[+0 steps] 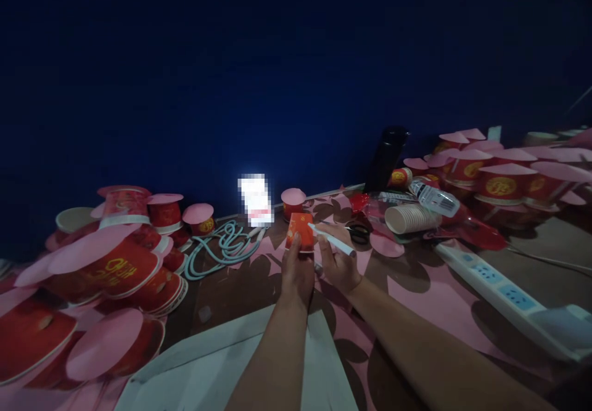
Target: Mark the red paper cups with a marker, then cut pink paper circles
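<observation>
Near the middle of the table, my left hand [296, 269] is closed around a small red paper cup [301, 226] with gold print. The cup's wide rim faces down, towards me. My right hand [340, 260] grips a white marker pen [340, 243], its tip at the cup's right side; whether it touches cannot be told. Just behind the cup stands another red cup topped with a pink paper disc [293, 197]. A pair of black-handled scissors [358, 232] lies to the right of my right hand.
Pink-topped red cups [124, 269] crowd the left; more [502, 183] are piled at the right. A glowing phone [256, 198] stands at the back beside a coiled cable [226, 251]. A black flask [386, 158], stacked cups [411, 219], a plastic bottle [437, 198] and a power strip [494, 291] lie rightward.
</observation>
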A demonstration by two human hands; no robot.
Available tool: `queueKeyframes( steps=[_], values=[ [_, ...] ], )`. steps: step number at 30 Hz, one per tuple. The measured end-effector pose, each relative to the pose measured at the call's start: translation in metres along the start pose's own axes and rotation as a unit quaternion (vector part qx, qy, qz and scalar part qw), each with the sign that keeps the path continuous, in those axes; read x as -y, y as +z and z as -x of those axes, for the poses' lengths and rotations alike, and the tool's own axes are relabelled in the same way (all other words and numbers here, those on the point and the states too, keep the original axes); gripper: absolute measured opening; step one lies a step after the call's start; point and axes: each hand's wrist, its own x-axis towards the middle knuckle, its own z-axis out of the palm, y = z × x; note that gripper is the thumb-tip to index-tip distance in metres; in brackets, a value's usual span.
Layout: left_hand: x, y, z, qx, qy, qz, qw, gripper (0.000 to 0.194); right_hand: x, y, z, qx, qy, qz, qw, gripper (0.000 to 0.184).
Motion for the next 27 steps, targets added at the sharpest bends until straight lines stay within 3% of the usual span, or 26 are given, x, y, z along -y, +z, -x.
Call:
queueKeyframes(
  steps=[15, 27],
  values=[
    [0.0007, 0.0010, 0.0011, -0.037, -0.004, -0.008, 0.999, 0.024, -0.0051, 0.0027, 0.0036, 0.030, -0.004, 0.015, 0.999, 0.020],
    [0.0004, -0.0013, 0.0011, -0.032, -0.001, -0.022, 0.999, 0.029, -0.0035, 0.0028, 0.0009, 0.038, -0.012, 0.027, 0.999, 0.018]
  ],
)
